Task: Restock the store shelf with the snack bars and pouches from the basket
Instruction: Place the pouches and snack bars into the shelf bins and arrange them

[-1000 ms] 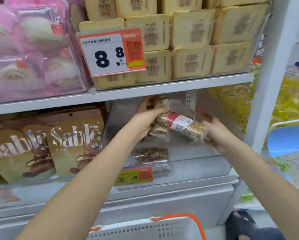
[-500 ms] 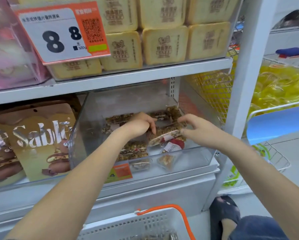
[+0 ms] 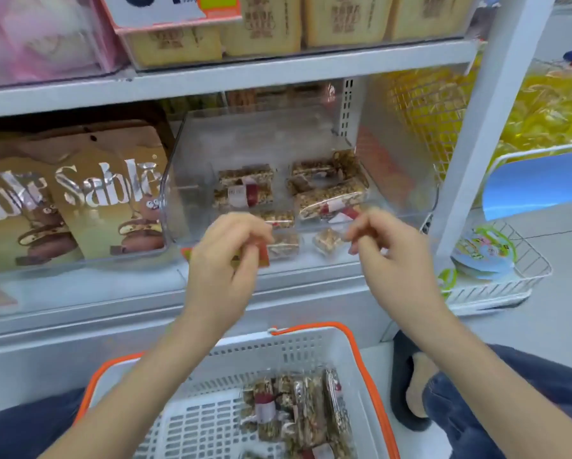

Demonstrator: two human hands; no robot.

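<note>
Nut snack bars (image 3: 329, 190) lie in clear acrylic bin (image 3: 178, 180) on shelf; more bars (image 3: 298, 409) wait in white basket (image 3: 354, 366) below. Left hand (image 3: 226, 260), right hand (image 3: 390, 256) hang in front of bin, fingers loosely curled, holding nothing. Step, prob: between loads. Next: reach down into basket, grab bars.

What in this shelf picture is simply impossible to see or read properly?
All in the head view:
- White and orange price tag: cut off by the top edge, price unreadable.
- Print on the clear-wrapped nut snack bars: blurred, too small.
- Bars low in the white plastic basket: cut by the bottom edge.
- Left hand and right hand: motion-blurred, so whether they pinch anything is unclear.
</note>
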